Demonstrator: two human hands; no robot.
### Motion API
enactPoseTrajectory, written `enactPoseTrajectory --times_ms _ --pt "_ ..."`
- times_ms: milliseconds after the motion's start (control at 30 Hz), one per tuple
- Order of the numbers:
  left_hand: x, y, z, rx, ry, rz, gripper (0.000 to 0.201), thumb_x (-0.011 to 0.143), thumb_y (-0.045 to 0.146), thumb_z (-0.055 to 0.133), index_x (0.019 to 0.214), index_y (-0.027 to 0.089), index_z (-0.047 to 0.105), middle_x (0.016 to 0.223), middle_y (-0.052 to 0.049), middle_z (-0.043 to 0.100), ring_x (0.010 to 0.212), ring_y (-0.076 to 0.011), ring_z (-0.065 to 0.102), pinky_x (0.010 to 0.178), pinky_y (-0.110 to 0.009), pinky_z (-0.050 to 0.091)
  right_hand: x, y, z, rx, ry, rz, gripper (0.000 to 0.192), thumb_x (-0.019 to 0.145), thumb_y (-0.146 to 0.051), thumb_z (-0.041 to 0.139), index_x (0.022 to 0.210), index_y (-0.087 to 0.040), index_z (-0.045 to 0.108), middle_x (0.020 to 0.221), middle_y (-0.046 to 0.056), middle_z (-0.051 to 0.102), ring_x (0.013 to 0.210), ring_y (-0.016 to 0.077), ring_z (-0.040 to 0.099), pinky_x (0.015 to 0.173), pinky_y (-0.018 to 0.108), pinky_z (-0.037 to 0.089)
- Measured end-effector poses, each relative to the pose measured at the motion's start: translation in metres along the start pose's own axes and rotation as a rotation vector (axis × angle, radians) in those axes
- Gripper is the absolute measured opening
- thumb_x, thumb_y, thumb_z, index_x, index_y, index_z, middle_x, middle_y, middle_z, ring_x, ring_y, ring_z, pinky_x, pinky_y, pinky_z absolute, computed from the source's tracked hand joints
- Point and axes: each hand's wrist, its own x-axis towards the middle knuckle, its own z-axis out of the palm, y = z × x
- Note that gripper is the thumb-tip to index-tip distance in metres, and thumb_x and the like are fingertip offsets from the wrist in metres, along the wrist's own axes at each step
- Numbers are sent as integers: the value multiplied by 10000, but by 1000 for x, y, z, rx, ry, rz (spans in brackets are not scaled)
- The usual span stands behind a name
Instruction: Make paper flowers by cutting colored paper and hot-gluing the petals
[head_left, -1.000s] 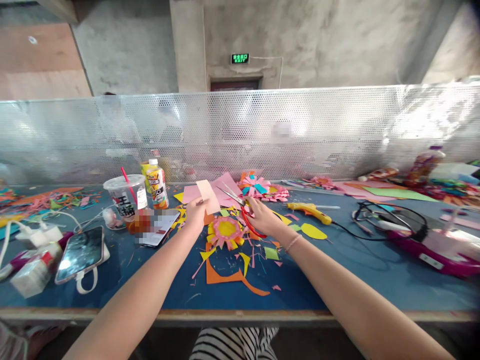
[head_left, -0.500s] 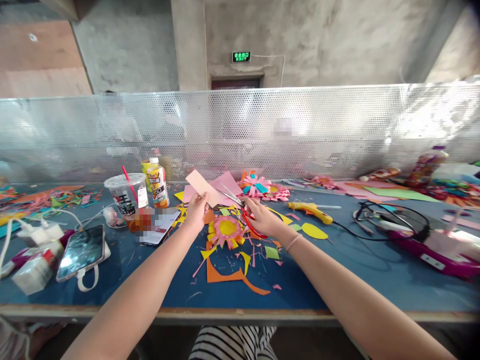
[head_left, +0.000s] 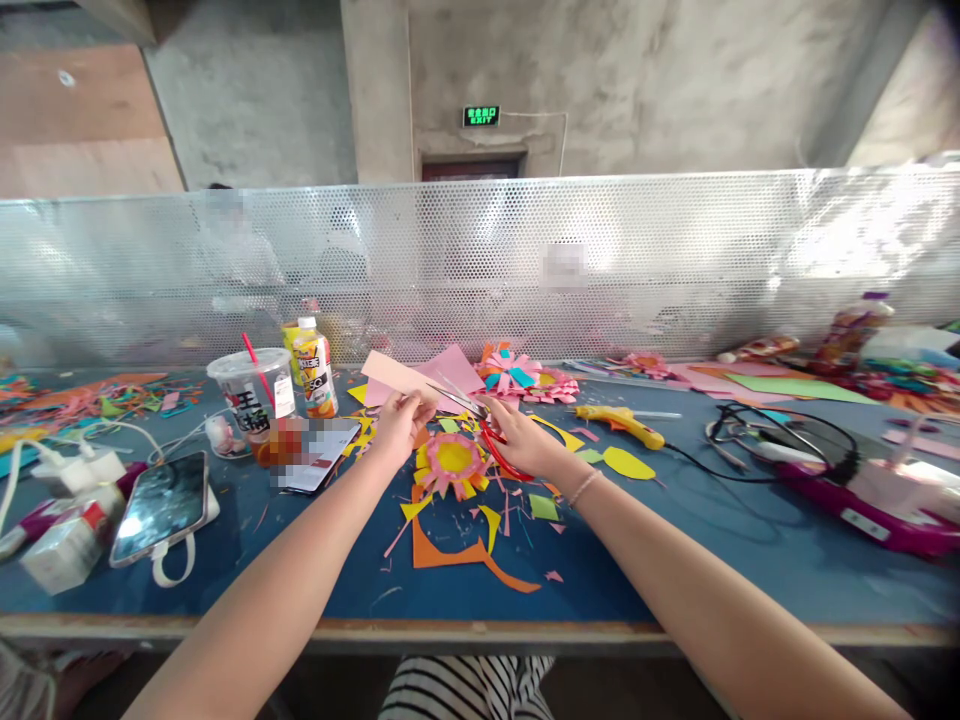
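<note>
two hands, the left hand [head_left: 401, 425] and the right hand [head_left: 525, 440]; one pair of scissors [head_left: 480, 425]; one pale pink paper piece [head_left: 397, 373] held up; one phone [head_left: 159, 507]; one lidded cup [head_left: 251, 385] with a straw; one juice bottle [head_left: 315, 375]; one yellow glue gun [head_left: 619, 422]; one finished yellow-centred paper flower [head_left: 452, 462].

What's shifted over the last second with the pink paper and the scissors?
The left hand has tipped the pale pink paper from upright to nearly flat, leaning left, and brought it to the blades of the red-handled scissors in the right hand. The right hand has barely moved and kept its grip. The paper flower, glue gun, cup and phone lie as before.
</note>
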Motion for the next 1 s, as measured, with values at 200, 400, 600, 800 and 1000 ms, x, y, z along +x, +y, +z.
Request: enactPoseTrajectory --times_ms 200,400,600,800,1000 --pt "-7 -2 7 34 -44 -22 118 686 148 625 704 142 509 658 -12 645 648 -103 640 686 -233 516 0 5 6 33 -21 -27 554 820 -271 437 1342 -185 274 1232 135 487 1110 237 488 920 393 408" --pt "-7 -6 7 52 -74 -43 124 691 164 630 749 143 522 700 -21 656 646 -108 646 669 -229 519 1 2 6 66 -16 -67 493 815 -245 444 1293 -178 343 1162 129 523 1027 214 521 877 362 424" --pt "-8 -5 9 39 -54 -31 113 684 136 621 721 143 515 681 -10 652 647 -108 648 662 -220 519 2 0 5 78 -26 -88 421 812 -227 439 1227 -169 396 1130 119 540 1032 211 514 874 353 416" --pt "-7 -6 9 61 -51 -50 129 695 145 622 767 147 515 720 -26 661 643 -112 648 667 -236 520 2 2 7 75 -40 -72 403 820 -236 432 1217 -176 402 1140 122 534 1069 219 496 891 370 401" --pt "-8 -4 10 57 -55 -48 120 706 138 617 772 147 516 717 -22 657 636 -106 645 679 -241 520 3 0 3 22 -79 -61 383 820 -236 420 1194 -155 422 1077 121 564 985 211 534 828 326 414"
